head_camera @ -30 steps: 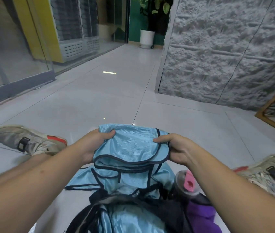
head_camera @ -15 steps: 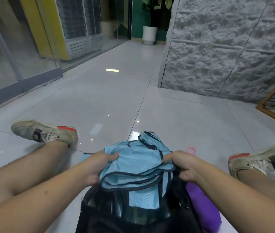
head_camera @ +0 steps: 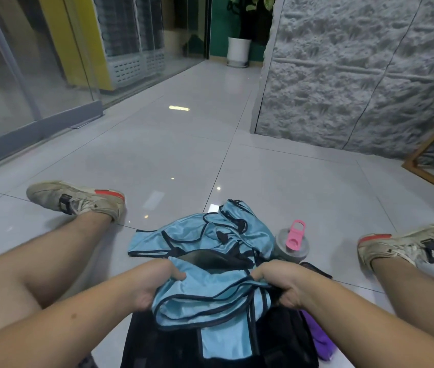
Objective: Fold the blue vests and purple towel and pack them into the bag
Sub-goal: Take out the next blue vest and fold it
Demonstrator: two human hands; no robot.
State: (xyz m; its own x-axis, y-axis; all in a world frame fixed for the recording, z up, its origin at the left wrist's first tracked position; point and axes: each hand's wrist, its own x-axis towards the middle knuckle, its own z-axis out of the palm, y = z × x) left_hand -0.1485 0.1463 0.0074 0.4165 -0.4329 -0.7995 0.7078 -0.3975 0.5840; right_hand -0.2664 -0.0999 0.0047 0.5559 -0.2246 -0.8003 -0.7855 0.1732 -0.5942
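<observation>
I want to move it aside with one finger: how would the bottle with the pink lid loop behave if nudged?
The bottle stands upright on glossy floor tiles, so it would probably slide before tipping. Its round body suggests that it would roll if knocked over. It touches the loose blue vests, which are floppy and would likely just bunch up.

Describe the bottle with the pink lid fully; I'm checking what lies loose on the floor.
The bottle is a greyish, see-through tumbler with a grey cap and a pink flip lid ending in a loop handle. It looks like plastic. It stands on the tiled floor, tilted slightly, to the right of the heap of blue vests, whose edge seems to touch it. The right hand is just in front and hides its base. Its contents cannot be made out.
</observation>
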